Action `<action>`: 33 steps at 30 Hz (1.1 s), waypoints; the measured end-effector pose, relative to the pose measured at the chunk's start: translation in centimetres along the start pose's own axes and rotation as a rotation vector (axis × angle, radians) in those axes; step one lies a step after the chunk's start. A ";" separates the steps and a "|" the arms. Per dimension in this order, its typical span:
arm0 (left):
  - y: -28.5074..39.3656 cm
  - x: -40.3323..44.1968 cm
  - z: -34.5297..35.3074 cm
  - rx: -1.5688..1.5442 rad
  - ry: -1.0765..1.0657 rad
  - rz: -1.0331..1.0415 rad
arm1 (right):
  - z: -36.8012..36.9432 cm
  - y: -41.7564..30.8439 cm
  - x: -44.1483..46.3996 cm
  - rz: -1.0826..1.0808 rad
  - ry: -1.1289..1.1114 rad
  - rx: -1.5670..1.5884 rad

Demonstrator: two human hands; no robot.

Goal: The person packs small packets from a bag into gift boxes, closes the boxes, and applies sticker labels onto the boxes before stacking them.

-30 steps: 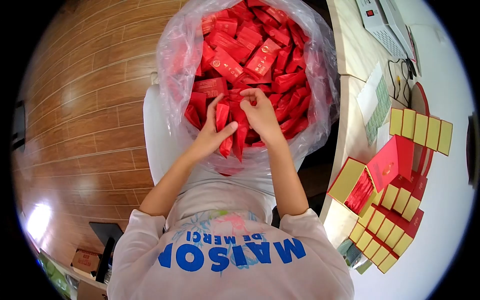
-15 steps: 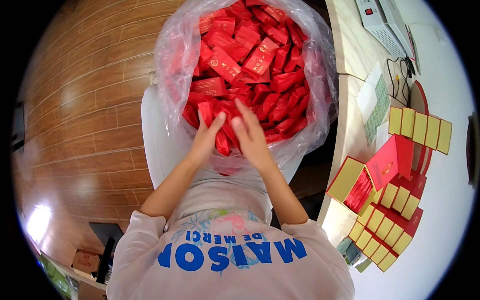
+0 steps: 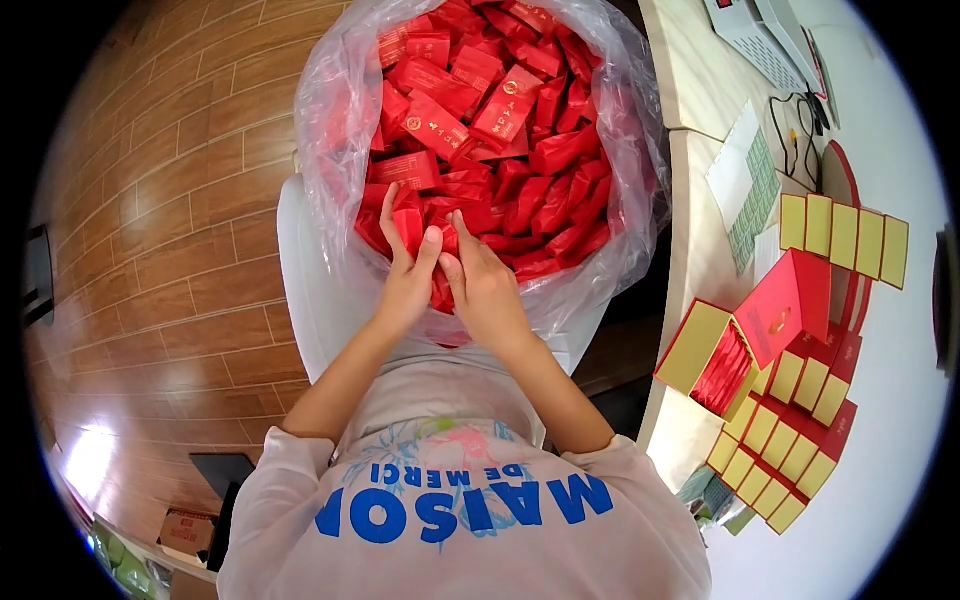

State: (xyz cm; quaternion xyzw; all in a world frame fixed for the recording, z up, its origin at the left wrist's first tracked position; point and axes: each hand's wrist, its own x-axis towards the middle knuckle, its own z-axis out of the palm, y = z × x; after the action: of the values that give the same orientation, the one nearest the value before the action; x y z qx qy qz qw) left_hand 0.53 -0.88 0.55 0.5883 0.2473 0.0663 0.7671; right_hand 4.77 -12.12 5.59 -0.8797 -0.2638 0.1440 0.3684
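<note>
A large clear plastic bag (image 3: 330, 170) in front of me is filled with small red foil packets (image 3: 505, 105), several with gold print. Over the near edge of the heap, my left hand (image 3: 405, 285) is closed around red packets (image 3: 408, 225) that stick up between its thumb and fingers. Close beside it, my right hand (image 3: 485, 295) presses its fingers against the same bunch from the right. The two thumbs nearly meet. How many packets are between the hands cannot be made out, as the fingers cover them.
On the table (image 3: 690, 220) to the right stands an open red and gold box (image 3: 695, 355) with red packets inside. Stacked boxes (image 3: 790, 450) and a row of gold-sided boxes (image 3: 845, 240) lie beyond it. A white machine (image 3: 765, 45) and black cables (image 3: 805, 140) are farther back.
My right hand has moved left and its fingers have closed in toward my left hand around the packets. The whole view has shifted slightly.
</note>
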 end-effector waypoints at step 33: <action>1.4 -3.5 -0.7 -0.607 -0.676 -0.608 | -4.2 3.7 -0.2 -0.118 0.362 0.277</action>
State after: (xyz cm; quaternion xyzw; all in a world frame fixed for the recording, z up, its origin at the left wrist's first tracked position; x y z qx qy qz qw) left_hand -2.52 -1.21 2.79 0.2310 0.1155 -0.2831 0.9237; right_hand 7.79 -16.84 5.76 -0.8153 -0.2219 -0.0031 0.5348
